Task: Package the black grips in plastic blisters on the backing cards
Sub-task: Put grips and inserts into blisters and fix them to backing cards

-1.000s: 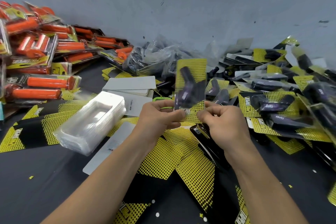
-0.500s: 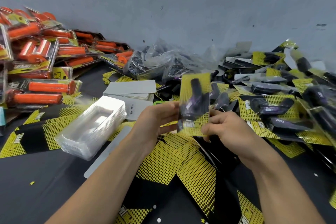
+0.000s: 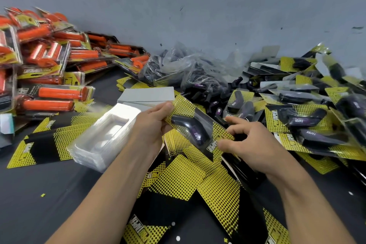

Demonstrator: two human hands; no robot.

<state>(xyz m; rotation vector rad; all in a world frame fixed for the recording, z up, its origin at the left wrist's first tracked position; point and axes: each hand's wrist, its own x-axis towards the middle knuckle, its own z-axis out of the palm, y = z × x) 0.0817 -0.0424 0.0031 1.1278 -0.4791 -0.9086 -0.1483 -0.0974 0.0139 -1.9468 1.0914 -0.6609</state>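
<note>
Between my hands is a yellow-and-black backing card (image 3: 184, 108) with a bent black grip (image 3: 190, 127) under a clear blister. The card lies tilted, its top toward the upper left. My left hand (image 3: 152, 125) pinches its upper end, thumb on the front. My right hand (image 3: 249, 144) pinches the lower end with thumb and curled fingers. A stack of empty clear blisters (image 3: 103, 136) sits left of my left hand. Loose backing cards (image 3: 190, 180) lie spread under my forearms. Bagged loose black grips (image 3: 184, 71) are heaped behind.
Packaged orange grips (image 3: 51, 93) are piled at the left. Finished black-grip packs (image 3: 309, 123) are heaped at the right. A stack of grey cards (image 3: 148, 94) lies behind the blisters. A grey wall (image 3: 198, 6) closes the back. The tabletop (image 3: 39, 194) is black.
The pack has swung from upright to tilted, its top now leaning left and lower. My right hand has slid down to the card's lower end; the left still holds the upper end.
</note>
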